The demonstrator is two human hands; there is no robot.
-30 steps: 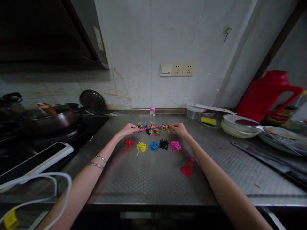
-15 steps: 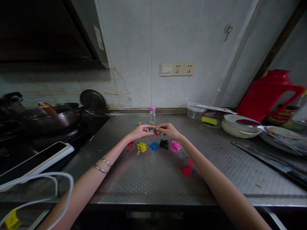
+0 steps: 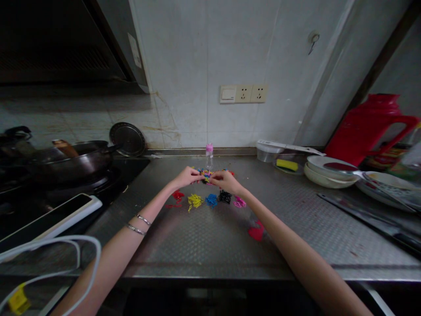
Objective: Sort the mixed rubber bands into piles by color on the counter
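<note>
A mixed pile of small coloured rubber bands (image 3: 208,174) lies on the metal counter, partly hidden behind my fingers. My left hand (image 3: 187,178) reaches in from the left, thumb and fingers pinched on rubber bands at the pile. From the right, my right hand (image 3: 226,181) pinches at the same bands, its fingertips close to the left ones. Nearer me lie single-colour heaps in a row: red bands (image 3: 178,196), yellow bands (image 3: 195,201), blue bands (image 3: 211,200), black bands (image 3: 225,197) and pink bands (image 3: 240,202), the pink partly covered by my right wrist.
A pink-capped clear bottle (image 3: 209,150) stands behind the pile. A red heart-shaped piece (image 3: 256,231) lies beside my right forearm. Bowls (image 3: 325,175), a yellow sponge (image 3: 287,165), a knife (image 3: 365,217) and a red flask (image 3: 368,127) occupy the right; a pan (image 3: 79,160) and white cable (image 3: 95,259) the left.
Both hands have lowered into the mixed pile, the left drawing slightly left. A black band showed between the fingertips before; now yellow-green bits show there. The right wrist covers more of the pink heap.
</note>
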